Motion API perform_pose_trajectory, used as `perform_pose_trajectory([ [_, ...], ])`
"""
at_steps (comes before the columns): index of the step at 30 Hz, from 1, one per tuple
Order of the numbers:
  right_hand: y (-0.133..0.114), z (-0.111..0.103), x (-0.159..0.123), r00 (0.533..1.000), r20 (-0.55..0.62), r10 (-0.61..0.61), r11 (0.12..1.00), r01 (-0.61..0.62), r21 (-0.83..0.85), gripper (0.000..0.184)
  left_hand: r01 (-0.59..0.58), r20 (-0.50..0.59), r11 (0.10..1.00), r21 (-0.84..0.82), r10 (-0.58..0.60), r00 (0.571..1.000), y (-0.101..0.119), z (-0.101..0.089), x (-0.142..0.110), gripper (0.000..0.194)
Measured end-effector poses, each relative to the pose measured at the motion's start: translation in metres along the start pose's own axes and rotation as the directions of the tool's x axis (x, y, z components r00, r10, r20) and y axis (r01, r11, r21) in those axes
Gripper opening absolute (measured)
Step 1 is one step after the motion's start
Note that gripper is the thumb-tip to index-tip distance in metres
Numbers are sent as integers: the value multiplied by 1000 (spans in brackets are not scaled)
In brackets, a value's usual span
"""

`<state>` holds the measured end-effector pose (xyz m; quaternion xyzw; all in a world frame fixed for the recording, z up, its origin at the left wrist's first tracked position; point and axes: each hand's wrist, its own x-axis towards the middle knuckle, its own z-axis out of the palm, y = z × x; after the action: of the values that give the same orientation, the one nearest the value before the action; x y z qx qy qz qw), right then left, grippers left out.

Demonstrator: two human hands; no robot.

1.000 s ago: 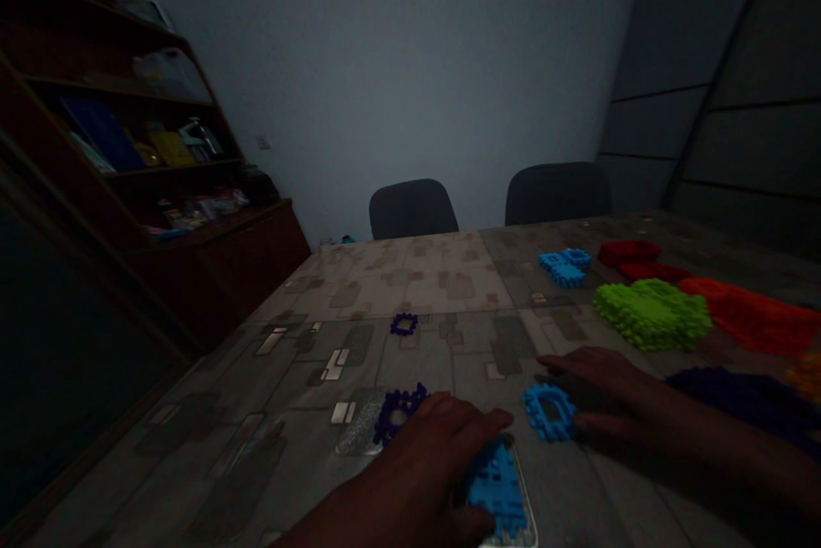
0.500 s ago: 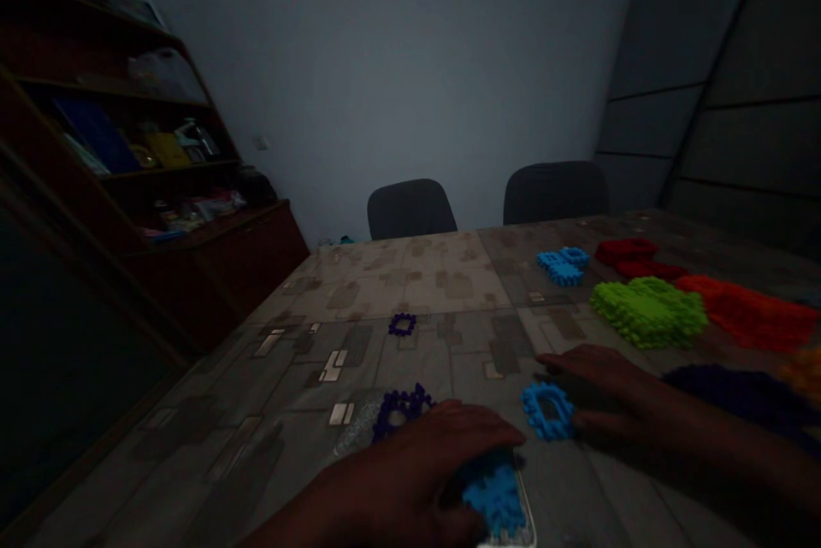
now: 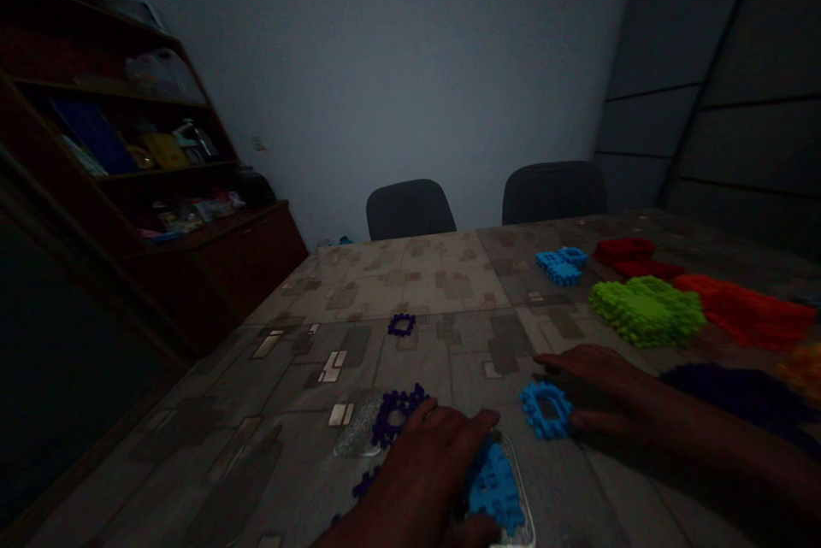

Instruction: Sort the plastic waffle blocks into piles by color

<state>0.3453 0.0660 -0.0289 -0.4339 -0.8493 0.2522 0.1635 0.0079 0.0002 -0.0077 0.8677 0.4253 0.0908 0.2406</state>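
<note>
My left hand (image 3: 440, 454) lies over the near part of the table, fingers apart, beside a stack of light-blue toothed interlocking pieces (image 3: 495, 486). Its thumb and forefinger reach along the stack's left edge; whether they touch it I cannot tell. Under and beside that hand, a dark purple toothed piece (image 3: 392, 415) is partly covered. My right hand (image 3: 603, 390) is open around the right side of a single light-blue toothed frame (image 3: 546, 409), the thumb close to its edge. Farther off lies a small purple ring-shaped piece (image 3: 402, 325).
To the right are piles of lime-green pieces (image 3: 647, 310), orange-red pieces (image 3: 747, 309), red pieces (image 3: 625, 251) and dark purple pieces (image 3: 737, 394). More light-blue pieces (image 3: 562, 265) lie farther back. Two chairs (image 3: 410, 208) stand behind the table (image 3: 359, 283); a shelf unit (image 3: 250, 236) is at left.
My left hand has shifted slightly left with its forefinger drawn back, uncovering more of the light-blue stack. My right hand and the light-blue frame have stayed nearly still.
</note>
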Motion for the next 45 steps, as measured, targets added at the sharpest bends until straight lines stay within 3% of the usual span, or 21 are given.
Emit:
perform_pose_trajectory([
  [6,0,-1,-1,999,23,31,999,-32,31,65,-126,51,991,-39,128,991,1,-2,6,91],
  [12,-7,-3,0,986,148,75,996,-82,42,86,12,143,999,38,-18,990,12,-2,13,89],
  [20,-26,1,2,985,148,93,993,-103,61,100,59,158,996,74,-71,985,8,5,12,89],
  [25,-28,7,4,984,162,78,995,-88,50,99,64,162,998,16,-66,985,4,5,9,91],
  [31,-23,10,2,988,136,78,995,-86,50,94,-50,27,999,-1,50,998,-1,11,8,88],
  [36,-24,6,2,996,74,45,998,-48,41,89,36,89,999,35,-39,995,-4,16,14,103],
  [41,-31,3,5,998,-57,-33,999,32,-19,70,43,-23,999,23,-43,999,-6,20,16,100],
  [45,-55,5,6,997,-64,-49,999,50,2,65,89,-54,995,34,-87,995,1,12,20,96],
])
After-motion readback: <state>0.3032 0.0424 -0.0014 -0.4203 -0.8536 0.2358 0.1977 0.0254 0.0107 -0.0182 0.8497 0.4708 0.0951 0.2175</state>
